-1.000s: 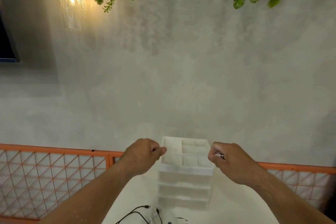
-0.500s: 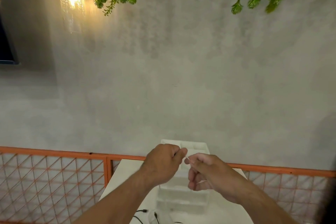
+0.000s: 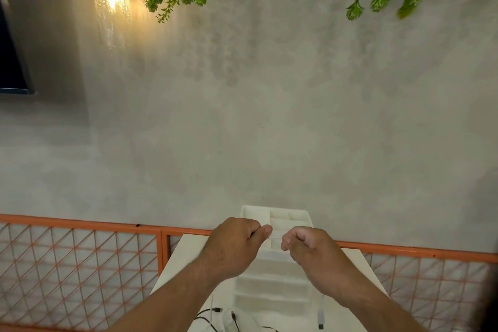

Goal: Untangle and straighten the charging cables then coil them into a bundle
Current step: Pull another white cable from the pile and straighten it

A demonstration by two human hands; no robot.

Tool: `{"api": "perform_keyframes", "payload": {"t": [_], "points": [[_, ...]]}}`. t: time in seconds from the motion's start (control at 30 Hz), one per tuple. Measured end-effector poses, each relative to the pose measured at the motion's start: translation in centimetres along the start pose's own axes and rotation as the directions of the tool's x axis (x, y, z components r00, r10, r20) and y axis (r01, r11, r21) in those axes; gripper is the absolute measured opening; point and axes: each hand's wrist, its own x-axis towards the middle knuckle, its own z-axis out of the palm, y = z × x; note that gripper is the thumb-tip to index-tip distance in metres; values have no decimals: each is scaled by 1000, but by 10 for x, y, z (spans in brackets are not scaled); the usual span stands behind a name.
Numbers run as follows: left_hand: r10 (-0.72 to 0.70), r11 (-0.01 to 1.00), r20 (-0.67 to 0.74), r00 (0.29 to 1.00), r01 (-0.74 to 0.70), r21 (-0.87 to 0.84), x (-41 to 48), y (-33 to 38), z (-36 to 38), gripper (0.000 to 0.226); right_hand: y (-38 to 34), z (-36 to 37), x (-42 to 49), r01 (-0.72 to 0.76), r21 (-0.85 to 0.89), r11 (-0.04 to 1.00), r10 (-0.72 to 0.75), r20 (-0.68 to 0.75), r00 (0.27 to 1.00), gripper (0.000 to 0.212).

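Straightening step: left hand (image 3: pixel 237 246), right hand (image 3: pixel 310 249) each in pinch grip on white cable (image 3: pixel 320 312); next, pull taut, coil

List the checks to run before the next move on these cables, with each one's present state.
1. Left hand pinching the white cable: ok.
2. Right hand pinching it too: ok.
3. Stretch between the hands straight: cannot tell, too thin against the white drawers.
4. Its free end hanging apart from the black cables: ok.
5. Black cables coiled: not ok, loose on the table.
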Motion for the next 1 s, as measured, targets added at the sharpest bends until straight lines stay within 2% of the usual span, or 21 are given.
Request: {"api": "perform_keyframes", "payload": {"t": [0.13,0.23,0.37,0.43,0.5,0.53,0.57,0.63,0.73,0.83,0.93,1.0], "points": [[-11,993,22,1000,9,119,-10,-13,-5,54,13,-13,-2,44,-209,977,-54,-44,998,29],[-55,984,22,998,50,173,-15,-31,-13,53,29,-34,-5,34,-286,957,-60,-81,995,36],[-90,989,21,996,87,116,-21,-46,-15,51,54,-47,-11,-20,-325,945,-18,-114,993,30],[-105,993,9,994,104,64,-21,-45,-14,49,61,-44,-13,-58,-227,972,33,-113,993,25],[-94,995,-1,996,94,33,-20,-38,-11,51,59,-36,-17,-123,-30,992,121,-69,990,12],[-76,997,1,997,76,27,-19,-32,-10,52,55,-31,-19,-157,67,985,159,-26,987,11],[-52,998,8,999,52,28,-19,-25,-8,52,50,-25,-21,-182,135,974,181,20,983,20],[-12,999,23,1000,11,40,-20,-9,-3,53,40,-12,-25,-203,211,956,183,110,977,28],[4,999,46,999,-7,51,-21,6,6,54,25,8,-29,-162,249,955,119,180,976,22],[6,999,59,998,-9,48,-24,7,12,54,22,16,-26,-100,191,977,67,170,983,28],[-9,999,86,996,4,51,-29,3,13,54,25,16,-20,-1,-37,999,3,43,999,33],[-43,990,136,990,24,139,-37,-5,12,51,33,14,-16,63,-203,977,-56,40,998,35]]}}
